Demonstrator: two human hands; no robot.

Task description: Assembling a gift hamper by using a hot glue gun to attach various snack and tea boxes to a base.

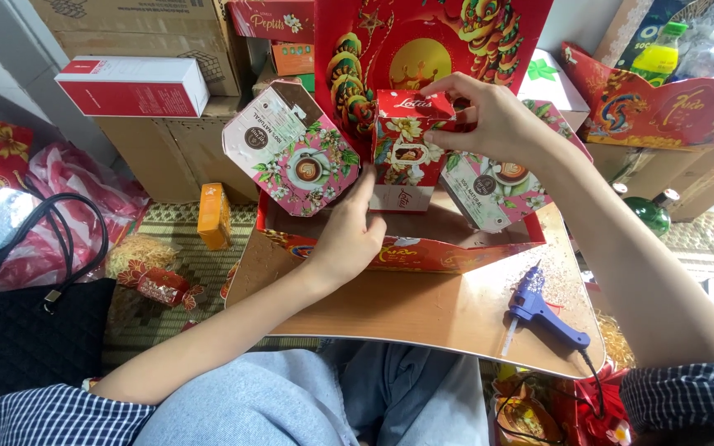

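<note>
Centre frame, right hand (489,116) fingers pinch the red box (406,149) top; left hand (349,235) fingers steady its base, seating it upright in the tray (423,254).

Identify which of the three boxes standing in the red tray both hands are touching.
The middle box, red and narrow: the right hand grips its top, the left hand its base. The pink floral boxes flank it untouched.
</note>
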